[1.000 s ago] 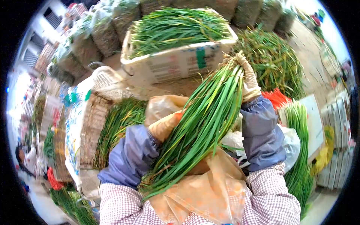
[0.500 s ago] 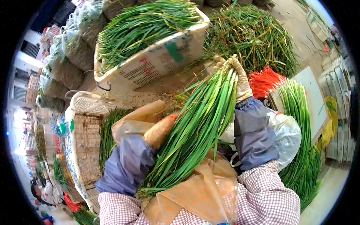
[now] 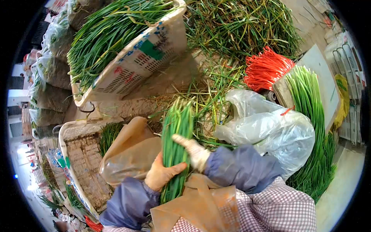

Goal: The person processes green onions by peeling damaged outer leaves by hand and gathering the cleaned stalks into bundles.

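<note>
A bundle of long green stalks [image 3: 177, 133] stands roughly upright in front of me, its pale ends at the top. My left hand [image 3: 162, 174] is wrapped round its lower part, thumb across the front. Higher up on the right side, my gloved right hand [image 3: 193, 150] presses against the same bundle, its fingers closed on it. The lower end of the bundle rests at the brown plastic apron [image 3: 201, 210] on my lap.
A white crate [image 3: 135, 69] full of green stalks stands at upper left, with a lower crate [image 3: 83, 135] below. Loose leaves [image 3: 243, 31] are heaped behind. On the right are red ties [image 3: 266, 69], a clear plastic bag [image 3: 286, 131] and trimmed stalks [image 3: 309, 96].
The bundle has come down and leftward, turned more upright and narrower. My right hand has moved from its top end to its side. The view has swung to the right.
</note>
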`<state>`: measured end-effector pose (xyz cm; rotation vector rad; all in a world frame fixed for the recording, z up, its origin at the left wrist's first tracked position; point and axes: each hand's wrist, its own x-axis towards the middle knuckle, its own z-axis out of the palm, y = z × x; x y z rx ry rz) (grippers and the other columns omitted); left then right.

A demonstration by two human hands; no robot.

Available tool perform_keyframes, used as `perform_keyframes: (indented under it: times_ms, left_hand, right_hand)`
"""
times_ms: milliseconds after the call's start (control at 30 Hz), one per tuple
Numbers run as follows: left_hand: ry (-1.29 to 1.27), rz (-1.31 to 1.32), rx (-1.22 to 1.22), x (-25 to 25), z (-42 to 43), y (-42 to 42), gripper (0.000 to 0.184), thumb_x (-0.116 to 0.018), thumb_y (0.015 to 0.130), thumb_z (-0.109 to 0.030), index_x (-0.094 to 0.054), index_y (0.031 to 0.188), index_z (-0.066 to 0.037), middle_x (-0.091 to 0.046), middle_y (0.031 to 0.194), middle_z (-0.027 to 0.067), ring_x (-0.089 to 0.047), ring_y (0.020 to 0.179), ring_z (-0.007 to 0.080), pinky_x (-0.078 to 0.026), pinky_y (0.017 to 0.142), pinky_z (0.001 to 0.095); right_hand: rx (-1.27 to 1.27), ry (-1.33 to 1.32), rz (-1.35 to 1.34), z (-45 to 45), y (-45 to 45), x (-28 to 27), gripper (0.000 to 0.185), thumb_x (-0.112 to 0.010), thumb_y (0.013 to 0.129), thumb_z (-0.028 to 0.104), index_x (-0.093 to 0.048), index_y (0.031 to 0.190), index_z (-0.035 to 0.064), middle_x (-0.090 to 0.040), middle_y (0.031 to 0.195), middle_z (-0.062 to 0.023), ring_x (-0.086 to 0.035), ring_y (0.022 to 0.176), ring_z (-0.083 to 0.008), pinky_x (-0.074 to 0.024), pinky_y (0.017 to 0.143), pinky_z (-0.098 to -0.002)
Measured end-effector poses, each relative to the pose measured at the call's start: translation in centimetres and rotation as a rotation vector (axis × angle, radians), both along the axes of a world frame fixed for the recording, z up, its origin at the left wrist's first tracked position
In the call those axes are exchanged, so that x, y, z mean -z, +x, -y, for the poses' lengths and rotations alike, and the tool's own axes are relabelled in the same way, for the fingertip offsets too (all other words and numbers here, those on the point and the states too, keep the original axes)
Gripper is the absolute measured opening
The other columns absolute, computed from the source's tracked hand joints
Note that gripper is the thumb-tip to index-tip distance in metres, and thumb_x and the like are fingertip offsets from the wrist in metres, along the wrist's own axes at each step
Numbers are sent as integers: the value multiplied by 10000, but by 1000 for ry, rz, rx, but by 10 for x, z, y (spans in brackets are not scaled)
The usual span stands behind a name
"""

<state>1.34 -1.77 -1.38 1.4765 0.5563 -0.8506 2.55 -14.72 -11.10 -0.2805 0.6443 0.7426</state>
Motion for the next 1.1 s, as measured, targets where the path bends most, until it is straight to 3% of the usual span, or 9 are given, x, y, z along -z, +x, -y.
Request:
perform_keyframes:
  times_ms: [200,333,467,633,700,767,967,1000,1100]
  left_hand:
    - [54,-390,123,-52,-18,66,623,-737,783,-130,-416,1309,-34,-623,1077,117,-639,903,209,-539,792,363]
    - [68,-635,95,37,-39,84,498,-676,852,-240,-467,1254,-33,-646,1032,115,-663,796,228,-572,667,379]
    - [7,-558,-80,66,-31,61,338,-659,862,-259,-575,1099,-34,-669,904,109,-663,715,221,-569,605,373]
    - [-19,-519,-251,37,-40,48,234,-619,828,-46,-557,1045,11,-647,838,136,-658,707,250,-566,603,363]
    - [-75,-393,-486,2,-38,58,248,-581,801,43,-519,1041,29,-633,862,150,-652,736,282,-561,646,387]
    - [-105,-242,-507,-20,-61,66,329,-597,760,47,-511,1074,0,-581,844,106,-626,748,264,-553,677,411]
    - [-153,-49,-566,-19,-88,53,347,-628,750,-3,-509,1071,-57,-511,821,55,-543,690,212,-510,628,405]
    - [-94,-191,-462,-17,-92,55,235,-583,799,-21,-514,1020,-67,-503,838,52,-511,676,201,-481,602,405]
    - [-164,-212,-558,-18,-88,61,258,-551,793,52,-513,1009,-82,-497,817,57,-511,641,219,-461,561,421]
  right_hand:
    - [57,32,-101,-54,-1,-11,558,-718,788,428,-567,1182,62,-630,1099,-110,-594,992,-229,-492,846,-387]
    - [-68,325,-222,-48,30,70,913,-730,687,588,-423,1302,-13,-506,1271,-197,-534,1100,-319,-440,910,-486]
    - [112,-369,-305,-80,45,75,468,-768,755,285,-584,1019,-55,-657,934,-144,-637,793,-230,-512,701,-349]
    - [-4,-193,203,-86,53,63,594,-602,830,522,-591,1132,11,-647,1035,-86,-587,962,-210,-470,831,-360]
    - [-286,13,234,-62,56,97,738,-365,884,651,-580,1171,6,-630,1103,-121,-560,1012,-244,-412,929,-377]
    - [-713,-725,789,-65,20,175,528,-376,960,438,-548,1219,10,-576,1217,-162,-564,1069,-265,-432,938,-379]
    - [-1230,-791,1243,-47,10,317,643,-549,727,66,-445,1341,225,-643,1069,-130,-632,886,-284,-531,716,-381]
    - [-1429,-881,1258,-30,82,225,349,-486,890,167,-556,1222,87,-613,1172,-101,-586,1057,-262,-512,827,-392]
    - [-1311,-1175,827,17,204,226,548,-555,857,202,-396,1377,136,-562,1166,-151,-572,1020,-284,-502,836,-395]
